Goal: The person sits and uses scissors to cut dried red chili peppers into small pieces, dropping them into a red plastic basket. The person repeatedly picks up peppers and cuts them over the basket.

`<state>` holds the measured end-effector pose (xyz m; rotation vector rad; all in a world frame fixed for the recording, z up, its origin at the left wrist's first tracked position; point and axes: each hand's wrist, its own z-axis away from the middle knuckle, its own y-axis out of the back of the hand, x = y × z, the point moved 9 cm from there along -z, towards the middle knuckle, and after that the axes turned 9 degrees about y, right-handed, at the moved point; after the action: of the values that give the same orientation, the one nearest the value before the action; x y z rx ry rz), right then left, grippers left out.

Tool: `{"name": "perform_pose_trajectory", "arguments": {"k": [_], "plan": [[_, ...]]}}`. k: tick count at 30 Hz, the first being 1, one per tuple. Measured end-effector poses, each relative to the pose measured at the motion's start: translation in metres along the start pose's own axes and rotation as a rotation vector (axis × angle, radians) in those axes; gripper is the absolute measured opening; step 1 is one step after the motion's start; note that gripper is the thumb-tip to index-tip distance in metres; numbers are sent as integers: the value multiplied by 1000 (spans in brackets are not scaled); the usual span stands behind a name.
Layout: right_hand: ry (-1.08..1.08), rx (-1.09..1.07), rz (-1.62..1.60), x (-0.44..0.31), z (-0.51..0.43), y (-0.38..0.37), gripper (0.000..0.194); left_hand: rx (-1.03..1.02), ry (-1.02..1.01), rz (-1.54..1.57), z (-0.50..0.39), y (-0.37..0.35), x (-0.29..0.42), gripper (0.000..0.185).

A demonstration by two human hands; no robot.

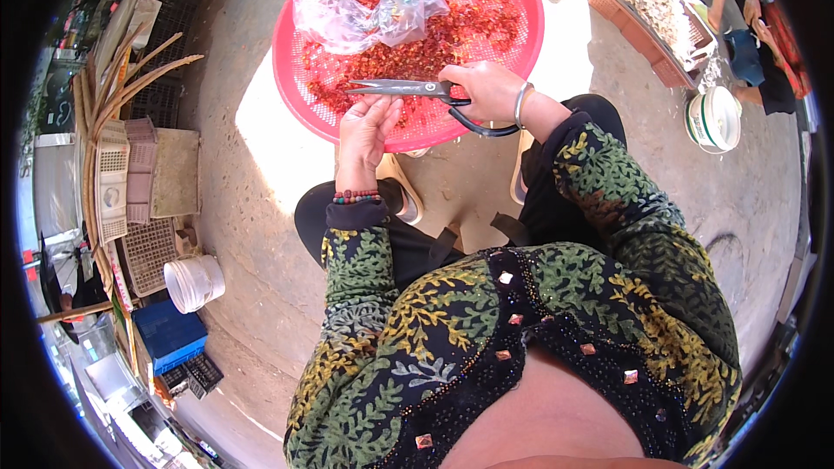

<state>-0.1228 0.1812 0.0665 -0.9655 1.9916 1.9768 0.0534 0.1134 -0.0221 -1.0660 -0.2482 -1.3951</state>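
My right hand (485,91) grips a pair of black-handled scissors (407,87), its blades pointing left and only slightly apart. Just under the blades is my left hand (368,127), palm turned up, with thumb and fingertips close together. Whether a small piece sits between those fingertips is hidden. Both hands are over the near part of a round pink plastic basket (285,88) with a perforated bottom. Cut dried red chillies (404,62) are spread across it. A clear plastic bag (365,10) lies crumpled on the chillies at the far side.
At right stand a brown crate (642,36) of pale, shredded-looking pieces, a white bucket (713,118) and a seated person (756,32). Stacked plastic crates (146,254), a white pail (194,283), a blue bin (171,333) and long wooden poles (91,163) line the left side.
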Motion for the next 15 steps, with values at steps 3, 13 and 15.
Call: {"name": "perform_pose_trajectory", "arguments": {"k": [3, 13, 15], "plan": [[-1, 79, -33, 3, 2, 6, 38, -11, -42, 72, 2, -1, 6, 18], [90, 98, -75, 6, 2, 2, 44, 16, -96, 107, 6, -2, 15, 19], [87, 86, -78, 5, 2, 1, 43, 28, -82, 91, 7, -2, 15, 18]]}}
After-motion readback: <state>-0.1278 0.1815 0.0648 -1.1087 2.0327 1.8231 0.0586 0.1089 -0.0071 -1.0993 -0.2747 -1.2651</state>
